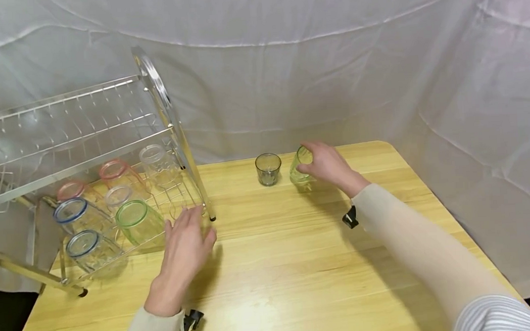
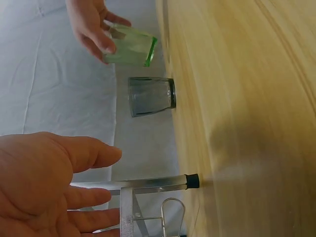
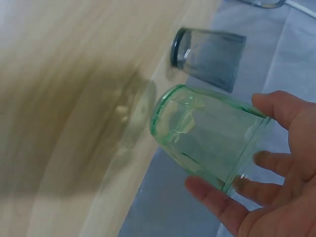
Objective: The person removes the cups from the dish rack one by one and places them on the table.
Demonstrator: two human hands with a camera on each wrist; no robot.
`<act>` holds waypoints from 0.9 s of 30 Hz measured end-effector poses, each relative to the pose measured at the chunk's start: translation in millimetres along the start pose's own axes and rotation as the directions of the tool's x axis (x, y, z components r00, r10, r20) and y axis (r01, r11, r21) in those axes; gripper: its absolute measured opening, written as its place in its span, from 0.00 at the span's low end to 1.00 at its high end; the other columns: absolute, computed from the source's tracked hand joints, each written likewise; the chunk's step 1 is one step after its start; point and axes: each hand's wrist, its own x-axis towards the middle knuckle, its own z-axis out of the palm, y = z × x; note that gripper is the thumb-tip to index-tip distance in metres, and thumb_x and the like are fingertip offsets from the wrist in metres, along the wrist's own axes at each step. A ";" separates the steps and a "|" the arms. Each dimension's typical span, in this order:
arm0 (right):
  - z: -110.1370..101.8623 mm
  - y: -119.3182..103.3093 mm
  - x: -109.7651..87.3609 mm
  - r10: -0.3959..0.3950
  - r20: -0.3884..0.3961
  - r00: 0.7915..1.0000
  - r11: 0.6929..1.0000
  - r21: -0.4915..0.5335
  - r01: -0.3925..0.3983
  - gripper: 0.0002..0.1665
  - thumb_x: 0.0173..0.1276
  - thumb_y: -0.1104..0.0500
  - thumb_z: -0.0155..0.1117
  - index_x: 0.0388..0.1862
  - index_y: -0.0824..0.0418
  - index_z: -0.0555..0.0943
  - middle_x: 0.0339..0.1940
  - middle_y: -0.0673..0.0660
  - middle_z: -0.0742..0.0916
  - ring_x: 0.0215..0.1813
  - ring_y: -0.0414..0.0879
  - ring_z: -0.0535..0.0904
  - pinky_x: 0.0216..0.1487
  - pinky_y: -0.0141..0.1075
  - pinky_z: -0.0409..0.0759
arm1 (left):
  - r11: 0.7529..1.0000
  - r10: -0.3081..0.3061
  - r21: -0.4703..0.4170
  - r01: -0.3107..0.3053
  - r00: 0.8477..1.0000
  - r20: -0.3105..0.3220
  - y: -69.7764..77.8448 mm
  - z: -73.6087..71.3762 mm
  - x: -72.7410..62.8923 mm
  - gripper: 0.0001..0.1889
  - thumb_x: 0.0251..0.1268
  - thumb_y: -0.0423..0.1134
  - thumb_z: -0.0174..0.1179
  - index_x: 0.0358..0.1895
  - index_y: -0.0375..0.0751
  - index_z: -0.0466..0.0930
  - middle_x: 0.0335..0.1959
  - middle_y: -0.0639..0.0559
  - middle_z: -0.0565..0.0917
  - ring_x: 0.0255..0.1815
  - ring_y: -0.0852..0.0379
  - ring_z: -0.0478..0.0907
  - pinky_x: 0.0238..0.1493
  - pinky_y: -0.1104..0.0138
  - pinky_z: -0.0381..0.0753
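Observation:
My right hand (image 1: 326, 166) grips a green glass (image 3: 207, 133) round its rim, thumb on one side and fingers on the other. The glass tilts close over the table, its base towards the wood. Beside it a smoky grey glass (image 1: 268, 169) stands upright on the table, mouth up. My left hand (image 1: 184, 251) is beside the front right corner of the metal dish rack (image 1: 197, 179), fingers loosely extended and holding nothing. In the left wrist view its fingers (image 2: 94, 219) overlap a rack bar. Another green glass (image 1: 136, 221) sits mouth down in the rack, near these fingers.
More upturned glasses fill the rack's lower level: blue-based glasses (image 1: 88, 247), pink-based glasses (image 1: 119, 175) and clear glasses (image 1: 157, 162). The rack's upper wire level (image 1: 77, 146) juts over them. Behind the wooden table (image 1: 272, 281) hangs a pale cloth (image 1: 260, 85).

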 end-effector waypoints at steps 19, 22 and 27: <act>3.0 -16.1 40.5 0.041 0.185 0.982 0.996 -0.082 -0.026 0.47 0.70 0.47 0.67 0.83 0.60 0.64 0.80 0.64 0.73 0.81 0.67 0.65 0.83 0.61 0.60 | 0.998 -0.004 0.064 0.000 0.998 0.063 -2.6 4.0 -2.3 0.39 0.72 0.42 0.67 0.80 0.30 0.61 0.77 0.27 0.68 0.82 0.26 0.56 0.77 0.23 0.39; 0.6 -19.3 43.6 0.047 0.216 0.975 0.995 -0.092 -0.027 0.48 0.70 0.46 0.68 0.84 0.60 0.63 0.81 0.64 0.72 0.82 0.68 0.64 0.83 0.61 0.60 | 0.998 0.001 0.061 -0.004 0.998 0.058 -2.0 4.5 -1.9 0.40 0.71 0.41 0.68 0.80 0.30 0.62 0.76 0.27 0.68 0.82 0.26 0.57 0.77 0.23 0.39; -2.2 -20.9 47.5 0.062 0.253 0.965 0.991 -0.127 -0.031 0.49 0.72 0.44 0.67 0.85 0.59 0.62 0.82 0.65 0.71 0.82 0.68 0.63 0.83 0.61 0.59 | 0.999 0.011 0.041 -0.013 0.999 0.046 -1.9 6.8 -1.1 0.40 0.70 0.41 0.68 0.79 0.30 0.62 0.76 0.28 0.69 0.81 0.27 0.58 0.77 0.23 0.39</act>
